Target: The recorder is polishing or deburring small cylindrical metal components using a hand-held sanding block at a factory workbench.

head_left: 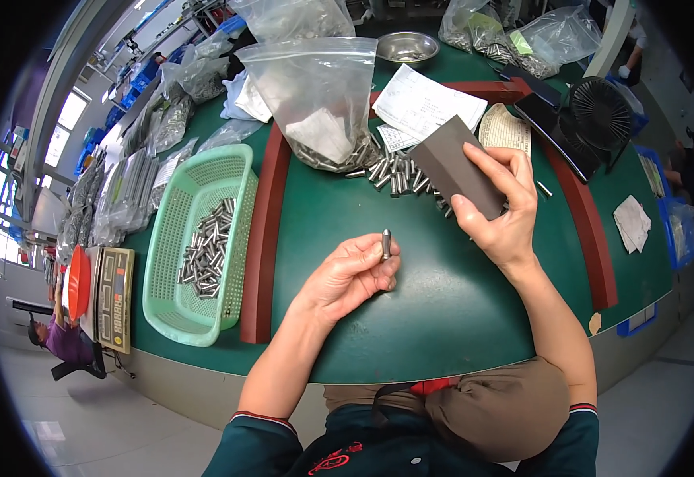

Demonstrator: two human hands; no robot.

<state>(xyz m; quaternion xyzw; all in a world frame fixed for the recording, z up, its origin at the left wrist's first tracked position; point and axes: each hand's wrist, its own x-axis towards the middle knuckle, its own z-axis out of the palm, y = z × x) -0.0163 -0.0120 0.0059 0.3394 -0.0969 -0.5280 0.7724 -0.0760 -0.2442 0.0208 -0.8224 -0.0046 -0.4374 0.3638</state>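
Between the thumb and fingers of my left hand point(352, 273) a small metal pin point(386, 243) stands upright, over the middle of the green table. My right hand point(503, 205) grips a dark grey-brown rectangular block point(460, 165), tilted, at the right of the pin and higher up. Behind the block lies a loose pile of metal pins point(397, 173), partly hidden by it. A clear zip bag point(311, 95) with more pins and a white paper in it stands beside the pile. To the left, a green plastic basket point(153, 274) holds several metal pins.
Red-brown wooden rails point(261, 262) frame the green table point(410, 334). Papers point(426, 103), a steel bowl point(407, 49) and a black fan point(600, 110) are at the back. A scale point(113, 298) stands left of the basket. A person in purple point(70, 343) sits far left.
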